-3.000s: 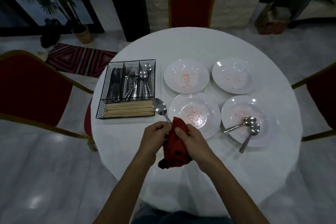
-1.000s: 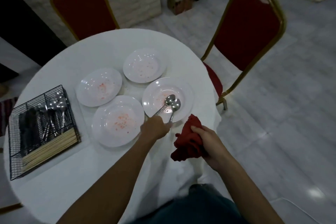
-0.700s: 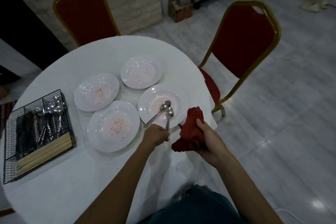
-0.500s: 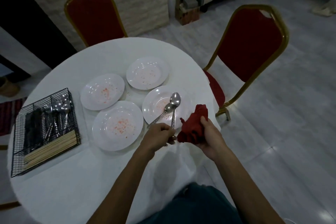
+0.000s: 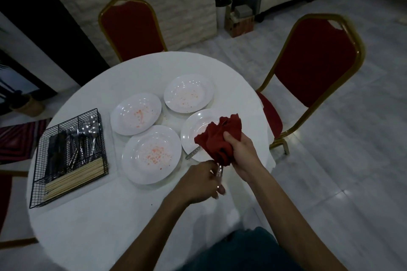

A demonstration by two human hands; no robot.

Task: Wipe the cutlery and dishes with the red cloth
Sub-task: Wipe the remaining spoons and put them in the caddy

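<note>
My left hand (image 5: 201, 180) grips the handle of a spoon (image 5: 219, 170) near the table's front right edge. My right hand (image 5: 241, 152) holds the red cloth (image 5: 218, 138) bunched around the spoon's bowl, which is hidden inside it. Behind the cloth lies a white plate (image 5: 191, 134) with a second spoon (image 5: 193, 152) whose handle sticks out over the rim. Three more white plates with red specks sit on the round white table (image 5: 88, 215): a near one (image 5: 152, 154), a left one (image 5: 136, 113) and a far one (image 5: 189, 93).
A black wire caddy (image 5: 70, 156) with cutlery and chopsticks stands at the table's left. Red chairs with gold frames stand behind the table (image 5: 131, 28) and at its right (image 5: 312, 66). A third chair's edge shows at the far left. Pale tiled floor lies to the right.
My left hand picked one spoon off the right plate and drew it toward me. My right hand brought the red cloth over the spoon's bowl and wrapped it.
</note>
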